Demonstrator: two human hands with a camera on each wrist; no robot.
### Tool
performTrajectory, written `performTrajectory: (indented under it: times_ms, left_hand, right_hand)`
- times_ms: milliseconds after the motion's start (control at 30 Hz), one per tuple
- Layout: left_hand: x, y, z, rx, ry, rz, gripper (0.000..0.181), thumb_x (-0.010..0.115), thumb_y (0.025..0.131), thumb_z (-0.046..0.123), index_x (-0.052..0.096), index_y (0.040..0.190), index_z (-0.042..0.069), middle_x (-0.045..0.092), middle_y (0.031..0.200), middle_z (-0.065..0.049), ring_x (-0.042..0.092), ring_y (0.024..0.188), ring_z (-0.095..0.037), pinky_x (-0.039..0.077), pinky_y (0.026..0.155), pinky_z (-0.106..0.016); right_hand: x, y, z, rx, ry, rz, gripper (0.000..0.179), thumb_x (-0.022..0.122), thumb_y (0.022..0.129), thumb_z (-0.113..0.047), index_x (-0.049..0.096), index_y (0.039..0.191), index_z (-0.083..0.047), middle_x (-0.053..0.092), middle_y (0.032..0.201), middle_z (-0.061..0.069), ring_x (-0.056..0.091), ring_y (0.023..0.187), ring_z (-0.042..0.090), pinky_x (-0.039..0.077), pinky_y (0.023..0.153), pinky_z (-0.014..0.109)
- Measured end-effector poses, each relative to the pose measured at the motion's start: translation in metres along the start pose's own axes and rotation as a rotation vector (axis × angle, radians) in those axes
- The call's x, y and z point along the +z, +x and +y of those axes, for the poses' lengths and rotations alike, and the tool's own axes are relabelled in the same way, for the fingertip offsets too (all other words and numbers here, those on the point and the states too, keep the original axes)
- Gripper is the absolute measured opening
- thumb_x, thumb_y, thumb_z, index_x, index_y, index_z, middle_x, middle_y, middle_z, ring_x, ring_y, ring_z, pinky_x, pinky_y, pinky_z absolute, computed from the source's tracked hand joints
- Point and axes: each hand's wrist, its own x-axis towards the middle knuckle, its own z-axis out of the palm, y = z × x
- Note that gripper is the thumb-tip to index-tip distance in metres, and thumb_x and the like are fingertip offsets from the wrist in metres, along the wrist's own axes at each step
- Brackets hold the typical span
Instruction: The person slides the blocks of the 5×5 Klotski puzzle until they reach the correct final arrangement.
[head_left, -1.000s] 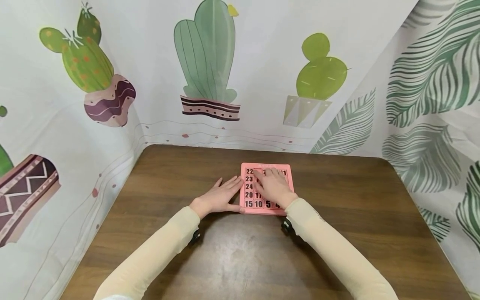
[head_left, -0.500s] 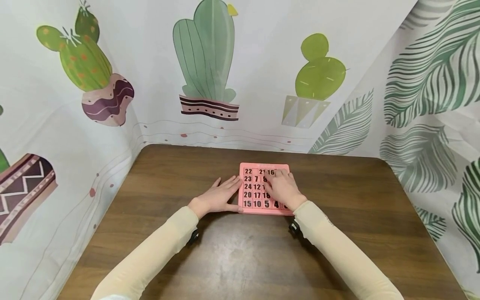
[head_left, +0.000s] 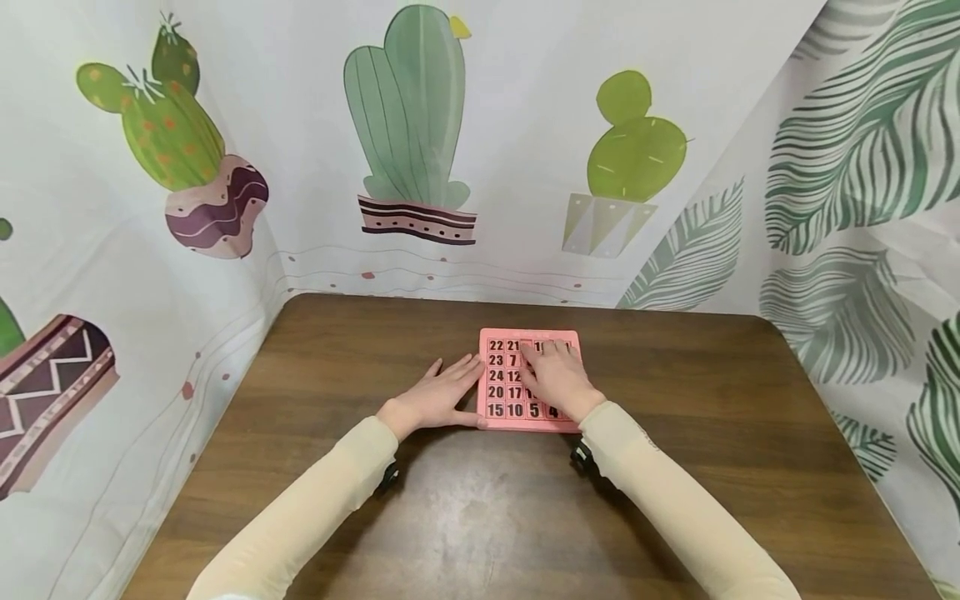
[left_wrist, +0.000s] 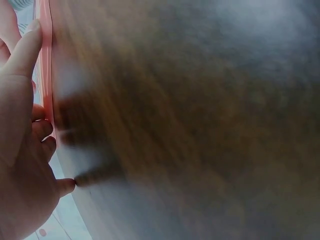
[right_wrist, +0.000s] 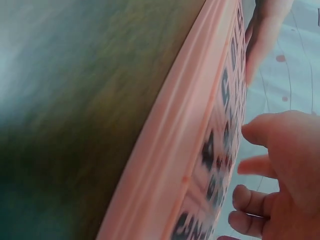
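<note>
Numbered puzzle (head_left: 516,392) lies flat on the table (head_left: 375,350). The left hand (head_left: 435,395), fingers straight and spread, touches its left side, gripping nothing. Beyond, the right hand (head_left: 558,379) reaches over the upper rows, fingers loosely bent, apparently holding nothing. In the far row, tile 21 (head_left: 513,346) has moved left beside tile 22 (head_left: 497,346): seemingly 1 slide of progress.

L sleeve (head_left: 300,508) & R sleeve (head_left: 678,504) are long, pale cream, plain fabric w/ soft folds, ending at the wrists; L hand (head_left: 435,395) & R hand (head_left: 558,382) are bare past that. A small blk box (head_left: 389,476) sits at the L wrist, & a similar R box (head_left: 581,456) at the other, details too small to tell. R sleeve has a faint dk mark (head_left: 649,439) nr its cuff, on the side twd the desk's (head_left: 750,400) R edge.
</note>
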Motion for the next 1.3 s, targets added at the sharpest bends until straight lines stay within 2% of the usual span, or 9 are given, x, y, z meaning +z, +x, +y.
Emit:
performTrajectory:
  times_ms: [200,267,400,600,733,867,1033,1200,1300]
  left_hand:
    - [0.003,0.001,-0.002,-0.006,-0.001,-0.003,0.106,0.045,0.075,0.079,0.011,0.152,0.014,0.008,0.158,-0.002,0.005,0.144,-0.018,0.008,0.111,-0.056]
    - [0.003,0.001,-0.003,-0.005,-0.001,-0.004,0.106,0.045,0.075,0.079,0.010,0.152,0.014,0.007,0.158,-0.002,0.005,0.144,-0.018,0.007,0.111,-0.056]
    - [0.003,0.001,-0.002,-0.007,-0.009,-0.002,0.106,0.045,0.075,0.079,0.010,0.152,0.014,0.007,0.158,-0.003,0.005,0.144,-0.018,0.007,0.111,-0.056]
    - [0.001,0.000,-0.001,0.003,-0.011,0.008,0.105,0.046,0.076,0.077,0.012,0.152,0.013,0.010,0.157,-0.004,0.007,0.144,-0.020,0.009,0.110,-0.057]
    - [0.001,-0.001,-0.001,0.003,-0.012,0.003,0.105,0.046,0.076,0.077,0.012,0.152,0.013,0.009,0.157,-0.004,0.007,0.144,-0.019,0.009,0.110,-0.057]
    - [0.002,-0.001,-0.002,0.005,-0.019,-0.001,0.105,0.046,0.076,0.078,0.012,0.152,0.013,0.009,0.157,-0.004,0.006,0.144,-0.019,0.009,0.110,-0.057]
    - [0.003,0.000,-0.002,0.008,-0.021,0.008,0.106,0.047,0.076,0.077,0.013,0.152,0.012,0.009,0.157,-0.004,0.007,0.144,-0.020,0.009,0.110,-0.057]
    - [0.001,0.000,-0.002,0.004,-0.024,0.007,0.106,0.049,0.075,0.076,0.013,0.152,0.012,0.009,0.157,-0.005,0.008,0.144,-0.020,0.009,0.110,-0.057]
    - [0.000,0.000,-0.001,0.011,-0.028,0.009,0.106,0.050,0.076,0.076,0.013,0.152,0.012,0.009,0.157,-0.006,0.008,0.144,-0.021,0.009,0.110,-0.058]
  right_hand:
    - [0.002,-0.006,0.010,0.044,-0.013,0.073,0.044,0.053,0.093,-0.035,0.060,0.126,-0.007,0.059,0.105,0.019,0.048,0.096,0.034,0.037,0.079,0.047]
    - [0.002,-0.007,0.012,0.058,-0.022,0.076,0.043,0.054,0.092,-0.035,0.061,0.124,-0.007,0.058,0.105,0.019,0.048,0.097,0.034,0.037,0.077,0.047]
    - [0.004,-0.006,0.010,0.058,-0.025,0.045,0.046,0.053,0.093,-0.037,0.057,0.130,-0.011,0.058,0.105,0.020,0.048,0.096,0.034,0.037,0.078,0.048]
    - [0.004,-0.002,0.004,0.038,-0.031,0.004,0.048,0.049,0.094,-0.041,0.052,0.136,-0.016,0.057,0.107,0.020,0.047,0.102,0.035,0.036,0.089,0.053]
    - [0.004,-0.002,0.006,0.021,-0.016,0.007,0.048,0.049,0.094,-0.041,0.051,0.137,-0.019,0.057,0.101,0.018,0.048,0.098,0.034,0.036,0.085,0.051]
    - [0.002,-0.006,0.016,0.022,0.030,0.052,0.047,0.049,0.094,-0.039,0.052,0.136,-0.018,0.057,0.099,0.017,0.047,0.092,0.032,0.034,0.076,0.045]
    - [-0.004,-0.016,0.037,0.059,0.050,0.117,0.039,0.052,0.093,-0.034,0.060,0.125,-0.013,0.058,0.098,0.017,0.046,0.086,0.033,0.034,0.073,0.045]
    - [-0.005,-0.024,0.052,0.107,0.020,0.089,0.043,0.051,0.093,-0.035,0.060,0.127,-0.010,0.058,0.094,0.017,0.046,0.087,0.034,0.035,0.075,0.047]
    - [-0.002,-0.026,0.055,0.107,0.014,0.065,0.044,0.049,0.094,-0.037,0.060,0.127,-0.010,0.058,0.093,0.017,0.046,0.087,0.033,0.036,0.074,0.047]
